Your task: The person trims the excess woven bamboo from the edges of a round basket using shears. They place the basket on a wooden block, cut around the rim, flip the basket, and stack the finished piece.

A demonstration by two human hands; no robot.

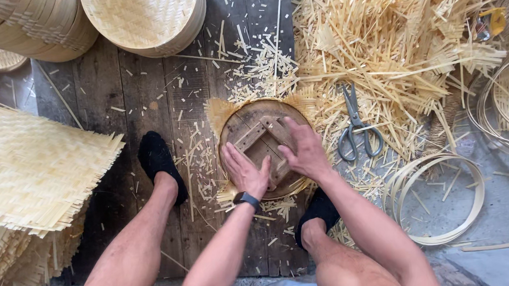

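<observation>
Directly below the head camera, both hands press flat on a round wooden mould that sits on the plank floor between the person's feet. The left hand lies palm down on the mould's near-left part, fingers straight and close together, pointing up and to the right; it grips nothing, only rests on the wood. A dark smartwatch circles its wrist. The right hand is laid likewise, open and flat, on the mould's right side, fingers stretched toward the crossed wooden battens on top of the disc, clasping nothing. Both forearms run down from the lower edge of the frame and converge, so the hands nearly meet over the mould. Frayed edges of woven bamboo mat stick out from under the mould, beyond the left hand's fingers.

Just to the right of the right hand lies a pair of scissors, blades pointing away, on a heap of bamboo strip offcuts. Nearer the person on that side rests a coiled bamboo hoop. Left of the left hand a foot in a black shoe stands on the planks, and farther left lies a stack of woven bamboo sheets. Well beyond the hands sit stacks of round woven trays.
</observation>
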